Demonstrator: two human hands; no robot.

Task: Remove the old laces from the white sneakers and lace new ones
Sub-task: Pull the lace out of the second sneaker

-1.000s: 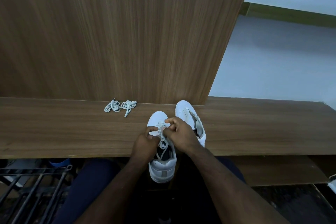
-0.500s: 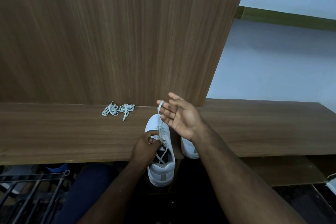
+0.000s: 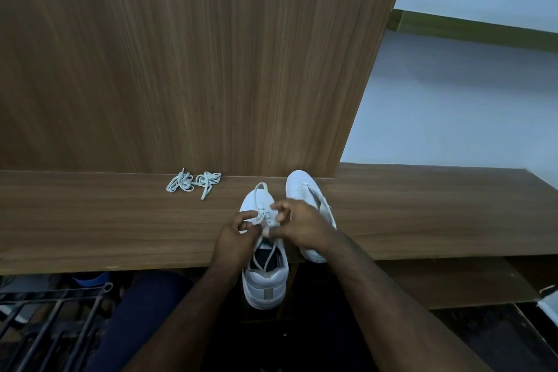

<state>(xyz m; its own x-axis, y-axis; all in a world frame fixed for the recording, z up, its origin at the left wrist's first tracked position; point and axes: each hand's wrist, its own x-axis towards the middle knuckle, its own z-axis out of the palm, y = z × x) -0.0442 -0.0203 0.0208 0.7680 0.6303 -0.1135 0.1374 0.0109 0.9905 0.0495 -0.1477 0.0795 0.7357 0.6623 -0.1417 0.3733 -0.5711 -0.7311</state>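
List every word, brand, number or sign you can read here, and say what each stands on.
None can be read.
Near sneaker: grey heel tab, no lettering that shows.
Far sneaker: plain white, no mark visible.
Wooden shelf and wooden panel: bare grain only.

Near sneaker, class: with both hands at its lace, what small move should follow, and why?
Probably draw the lace out of its next eyelet: a loose loop lies over the toe of the near sneaker, the left hand and right hand pinch it mid-shoe, and crossings remain lower down.
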